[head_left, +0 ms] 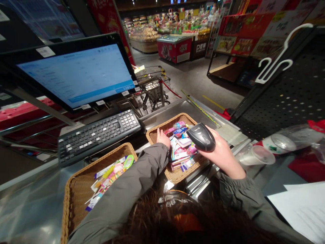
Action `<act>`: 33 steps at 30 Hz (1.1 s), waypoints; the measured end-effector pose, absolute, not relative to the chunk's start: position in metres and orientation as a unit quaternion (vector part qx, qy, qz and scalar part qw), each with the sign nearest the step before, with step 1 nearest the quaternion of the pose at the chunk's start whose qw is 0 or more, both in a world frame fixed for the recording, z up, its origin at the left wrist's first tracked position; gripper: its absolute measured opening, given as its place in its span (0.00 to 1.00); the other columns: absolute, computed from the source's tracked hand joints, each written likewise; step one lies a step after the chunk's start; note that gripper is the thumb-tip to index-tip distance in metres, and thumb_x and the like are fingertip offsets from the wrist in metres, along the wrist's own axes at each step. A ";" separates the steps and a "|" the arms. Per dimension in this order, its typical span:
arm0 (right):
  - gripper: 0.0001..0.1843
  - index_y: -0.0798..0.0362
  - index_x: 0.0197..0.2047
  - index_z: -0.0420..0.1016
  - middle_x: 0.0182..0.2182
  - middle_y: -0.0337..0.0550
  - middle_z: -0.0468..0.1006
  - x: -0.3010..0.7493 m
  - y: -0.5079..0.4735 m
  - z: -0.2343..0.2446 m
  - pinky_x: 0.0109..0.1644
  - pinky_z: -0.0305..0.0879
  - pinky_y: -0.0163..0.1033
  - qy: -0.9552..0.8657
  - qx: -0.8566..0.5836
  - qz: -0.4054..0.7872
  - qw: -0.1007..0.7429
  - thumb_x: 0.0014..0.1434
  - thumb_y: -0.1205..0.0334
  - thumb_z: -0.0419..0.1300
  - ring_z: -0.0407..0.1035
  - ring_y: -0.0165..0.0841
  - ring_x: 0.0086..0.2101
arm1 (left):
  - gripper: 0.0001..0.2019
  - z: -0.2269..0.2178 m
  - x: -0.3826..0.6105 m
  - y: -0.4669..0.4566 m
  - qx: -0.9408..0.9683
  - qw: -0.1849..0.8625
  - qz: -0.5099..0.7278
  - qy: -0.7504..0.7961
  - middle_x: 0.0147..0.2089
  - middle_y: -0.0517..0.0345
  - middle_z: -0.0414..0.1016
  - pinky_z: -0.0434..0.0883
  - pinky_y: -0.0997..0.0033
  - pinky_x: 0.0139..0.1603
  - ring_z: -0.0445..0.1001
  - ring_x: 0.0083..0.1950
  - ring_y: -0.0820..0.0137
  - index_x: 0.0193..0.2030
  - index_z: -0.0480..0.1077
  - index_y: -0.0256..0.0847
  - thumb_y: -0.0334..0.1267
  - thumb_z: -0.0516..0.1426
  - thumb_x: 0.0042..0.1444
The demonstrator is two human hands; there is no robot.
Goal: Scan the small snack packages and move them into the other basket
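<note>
My right hand (219,152) is closed around a black handheld barcode scanner (201,136), held above the right side of a wicker basket (177,178). In that basket lies a heap of small colourful packets (181,142), some pink, blue and white. Over the basket's left part is my left hand (163,138), its fingers bent beside a pink packet at the heap's edge. What those fingers grip, if anything, is hidden. Below my left forearm stands a second wicker basket (73,189) with several bright packets (114,174) in it; the sleeve covers part of it.
A monitor (81,73) and a black keyboard (99,135) stand at the left on the metal counter (38,206). To the right are plastic cups (257,156), white papers (299,210) and a black perforated panel (286,88). Shopping carts (153,83) stand beyond the counter.
</note>
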State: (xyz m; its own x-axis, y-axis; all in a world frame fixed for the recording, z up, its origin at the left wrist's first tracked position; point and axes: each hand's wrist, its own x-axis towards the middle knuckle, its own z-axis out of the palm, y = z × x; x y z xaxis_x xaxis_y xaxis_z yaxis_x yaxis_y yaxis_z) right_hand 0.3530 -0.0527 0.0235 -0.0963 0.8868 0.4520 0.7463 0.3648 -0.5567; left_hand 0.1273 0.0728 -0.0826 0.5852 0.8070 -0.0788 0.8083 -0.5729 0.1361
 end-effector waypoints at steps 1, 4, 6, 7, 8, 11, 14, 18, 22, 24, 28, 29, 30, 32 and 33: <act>0.34 0.53 0.62 0.67 0.60 0.57 0.72 0.353 -0.054 0.025 0.65 0.61 0.62 -0.736 -0.554 0.089 0.378 0.55 0.53 0.66 0.64 0.51 0.62 | 0.14 -0.076 0.126 0.072 0.880 0.061 -0.010 0.471 0.54 0.38 0.78 0.38 0.23 0.69 0.60 0.69 0.42 0.43 0.80 0.36 0.32 0.54 0.55; 0.32 0.52 0.62 0.68 0.59 0.56 0.73 0.353 -0.057 0.027 0.65 0.61 0.63 -0.735 -0.556 0.084 0.378 0.56 0.52 0.65 0.64 0.52 0.62 | 0.15 -0.052 0.117 0.066 0.876 0.019 -0.001 0.482 0.52 0.41 0.79 0.39 0.32 0.72 0.61 0.70 0.48 0.40 0.80 0.35 0.29 0.50 0.61; 0.32 0.52 0.61 0.69 0.59 0.56 0.73 0.352 -0.058 0.029 0.65 0.61 0.63 -0.734 -0.558 0.089 0.378 0.56 0.52 0.65 0.64 0.52 0.62 | 0.19 -0.033 0.105 0.060 0.882 0.007 0.017 0.472 0.56 0.47 0.77 0.38 0.37 0.74 0.60 0.71 0.55 0.42 0.79 0.38 0.30 0.45 0.66; 0.32 0.52 0.61 0.69 0.59 0.56 0.73 0.350 -0.058 0.029 0.65 0.61 0.63 -0.733 -0.558 0.090 0.379 0.55 0.51 0.66 0.65 0.52 0.61 | 0.19 -0.024 0.098 0.055 0.885 0.003 0.028 0.464 0.58 0.50 0.76 0.37 0.38 0.74 0.59 0.71 0.57 0.43 0.78 0.40 0.31 0.44 0.67; 0.32 0.52 0.61 0.69 0.59 0.56 0.74 0.349 -0.059 0.030 0.65 0.61 0.64 -0.733 -0.558 0.092 0.379 0.55 0.51 0.66 0.65 0.53 0.61 | 0.19 -0.015 0.089 0.050 0.890 -0.004 0.044 0.454 0.59 0.53 0.75 0.37 0.39 0.75 0.59 0.72 0.59 0.43 0.78 0.42 0.32 0.45 0.68; 0.34 0.53 0.61 0.68 0.58 0.57 0.74 0.342 -0.060 0.032 0.64 0.60 0.66 -0.736 -0.552 0.098 0.380 0.54 0.51 0.66 0.64 0.54 0.61 | 0.14 0.010 0.055 0.032 0.905 -0.051 0.120 0.405 0.61 0.58 0.74 0.36 0.39 0.75 0.60 0.71 0.61 0.36 0.77 0.44 0.34 0.50 0.66; 0.36 0.53 0.64 0.65 0.60 0.59 0.71 0.331 -0.060 0.036 0.65 0.59 0.65 -0.746 -0.542 0.108 0.371 0.54 0.52 0.66 0.63 0.53 0.62 | 0.13 0.029 0.014 0.011 0.895 -0.113 0.208 0.379 0.60 0.62 0.76 0.37 0.43 0.76 0.64 0.69 0.64 0.32 0.76 0.47 0.35 0.53 0.65; 0.38 0.52 0.66 0.61 0.62 0.57 0.70 0.308 -0.060 0.045 0.68 0.56 0.64 -0.775 -0.498 0.098 0.376 0.55 0.54 0.65 0.63 0.53 0.63 | 0.07 0.046 -0.036 -0.016 0.854 -0.172 0.276 0.406 0.54 0.68 0.79 0.36 0.42 0.76 0.70 0.64 0.65 0.34 0.76 0.55 0.38 0.58 0.62; 0.33 0.50 0.65 0.64 0.59 0.56 0.72 0.277 -0.062 0.060 0.67 0.57 0.64 -0.814 -0.426 0.086 0.385 0.57 0.56 0.63 0.61 0.54 0.63 | 0.05 0.052 -0.070 -0.043 0.819 -0.227 0.318 0.420 0.51 0.71 0.81 0.34 0.39 0.75 0.72 0.61 0.65 0.35 0.75 0.57 0.39 0.60 0.61; 0.29 0.49 0.62 0.68 0.59 0.55 0.73 0.259 -0.065 0.068 0.68 0.56 0.64 -0.839 -0.387 0.086 0.372 0.57 0.58 0.63 0.59 0.54 0.64 | 0.05 0.051 -0.083 -0.055 0.807 -0.238 0.317 0.438 0.50 0.71 0.81 0.32 0.36 0.75 0.72 0.61 0.64 0.35 0.74 0.57 0.39 0.60 0.60; 0.26 0.47 0.59 0.71 0.59 0.53 0.72 0.225 -0.073 0.082 0.69 0.51 0.68 -0.873 -0.344 0.100 0.331 0.57 0.61 0.62 0.57 0.54 0.65 | 0.02 0.045 -0.107 -0.076 0.781 -0.240 0.308 0.487 0.50 0.70 0.81 0.26 0.31 0.73 0.70 0.63 0.61 0.37 0.72 0.58 0.43 0.61 0.59; 0.26 0.47 0.59 0.71 0.59 0.53 0.72 0.217 -0.076 0.084 0.69 0.51 0.69 -0.878 -0.338 0.107 0.322 0.57 0.61 0.62 0.56 0.55 0.66 | 0.02 0.045 -0.114 -0.081 0.774 -0.248 0.314 0.491 0.49 0.71 0.81 0.25 0.31 0.73 0.70 0.63 0.61 0.38 0.72 0.59 0.45 0.62 0.59; 0.25 0.47 0.59 0.72 0.59 0.53 0.71 0.210 -0.078 0.087 0.69 0.50 0.70 -0.882 -0.331 0.112 0.315 0.57 0.61 0.61 0.56 0.55 0.66 | 0.03 0.045 -0.120 -0.086 0.766 -0.258 0.320 0.494 0.48 0.71 0.81 0.25 0.31 0.73 0.69 0.63 0.61 0.38 0.72 0.59 0.46 0.62 0.58; 0.24 0.48 0.57 0.72 0.59 0.55 0.71 0.197 -0.082 0.092 0.68 0.50 0.72 -0.892 -0.312 0.116 0.305 0.57 0.60 0.62 0.55 0.56 0.66 | 0.05 0.046 -0.132 -0.094 0.753 -0.282 0.329 0.496 0.46 0.71 0.81 0.25 0.33 0.74 0.69 0.63 0.62 0.39 0.72 0.60 0.47 0.63 0.57; 0.24 0.48 0.57 0.72 0.60 0.55 0.70 0.191 -0.084 0.094 0.68 0.49 0.72 -0.898 -0.303 0.115 0.299 0.57 0.60 0.62 0.54 0.56 0.66 | 0.05 0.047 -0.137 -0.099 0.748 -0.295 0.329 0.494 0.45 0.71 0.81 0.25 0.33 0.74 0.69 0.63 0.62 0.39 0.72 0.61 0.48 0.63 0.57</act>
State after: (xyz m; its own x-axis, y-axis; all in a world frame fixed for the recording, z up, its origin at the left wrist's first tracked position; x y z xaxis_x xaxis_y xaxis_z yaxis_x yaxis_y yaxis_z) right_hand 0.1906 -0.0840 0.0940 -0.6387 0.6118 0.4667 0.4748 0.7906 -0.3866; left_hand -0.1375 -0.0989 0.0469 0.2946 0.5452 0.7848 0.9343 -0.3370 -0.1165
